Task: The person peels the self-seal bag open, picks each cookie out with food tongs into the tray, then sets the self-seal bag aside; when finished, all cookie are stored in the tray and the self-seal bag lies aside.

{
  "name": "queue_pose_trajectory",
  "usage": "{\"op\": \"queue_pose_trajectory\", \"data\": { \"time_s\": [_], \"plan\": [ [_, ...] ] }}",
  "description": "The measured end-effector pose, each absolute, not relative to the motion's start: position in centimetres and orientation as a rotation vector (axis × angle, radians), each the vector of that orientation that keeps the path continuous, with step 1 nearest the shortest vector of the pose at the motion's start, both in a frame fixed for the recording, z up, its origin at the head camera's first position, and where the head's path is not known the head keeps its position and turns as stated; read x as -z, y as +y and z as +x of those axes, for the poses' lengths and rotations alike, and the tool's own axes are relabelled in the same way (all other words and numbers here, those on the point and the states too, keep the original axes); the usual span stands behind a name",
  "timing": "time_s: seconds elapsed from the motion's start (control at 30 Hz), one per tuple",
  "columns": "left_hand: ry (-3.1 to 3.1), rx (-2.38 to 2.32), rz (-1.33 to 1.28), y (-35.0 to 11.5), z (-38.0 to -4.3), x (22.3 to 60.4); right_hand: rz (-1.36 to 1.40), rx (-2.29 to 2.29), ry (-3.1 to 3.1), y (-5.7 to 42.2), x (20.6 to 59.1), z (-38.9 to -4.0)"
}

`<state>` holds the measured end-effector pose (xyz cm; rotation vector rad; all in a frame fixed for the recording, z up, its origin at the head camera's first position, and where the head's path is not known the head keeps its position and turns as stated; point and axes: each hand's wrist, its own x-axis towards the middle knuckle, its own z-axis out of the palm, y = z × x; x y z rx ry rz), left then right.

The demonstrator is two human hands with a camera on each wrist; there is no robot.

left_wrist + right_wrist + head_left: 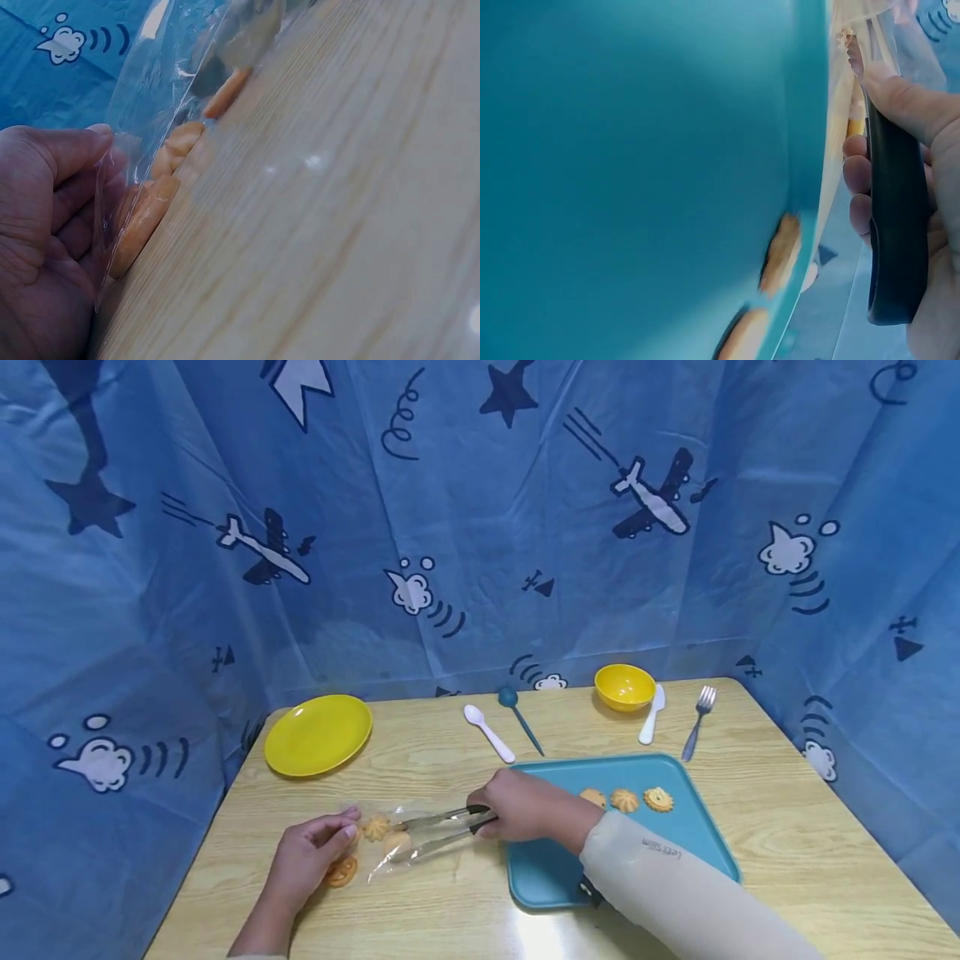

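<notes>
A clear plastic bag [381,866] lies on the table with several cookies inside, among them a star-shaped one [375,828], a round one [396,843] and a pretzel-shaped one [342,872]. My left hand [300,862] pinches the bag's left end, thumb and fingers at its edge [105,161]. In my right hand [525,810] are metal tongs with black handles [896,225]. Their arms reach into the bag's right end, tips beside the round cookie; whether they squeeze it, I cannot tell. Three cookies [624,800] sit in a row on the blue tray [543,872].
A yellow plate [318,735] stands at the back left. Along the back lie a white spoon [489,733], a dark teal spoon [525,722], a white knife [652,717] and a fork [699,723]. The yellow bowl [625,687] is near the knife. Blue curtains [480,527] surround the table.
</notes>
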<state>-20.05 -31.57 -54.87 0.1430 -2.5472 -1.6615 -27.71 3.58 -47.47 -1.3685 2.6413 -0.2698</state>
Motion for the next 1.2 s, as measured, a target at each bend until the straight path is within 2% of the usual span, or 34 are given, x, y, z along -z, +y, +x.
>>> {"op": "queue_pose_trajectory", "data": {
  "time_s": [0.57, 0.9, 1.2],
  "plan": [
    [-2.527, 1.682, 0.114, -31.4, -20.4, 54.9, -1.416, 0.346, 2.66, 5.0, 47.6, -27.7],
    [-2.516, 1.704, 0.096, -31.2, -20.4, 55.0, -1.184, 0.504, 2.739, 14.0, 45.6, -25.9],
    [-2.535, 1.694, 0.149, -31.5, -20.0, 54.8, -1.024, 0.468, 2.811, 21.1, 46.2, -23.3]
  ]
}}
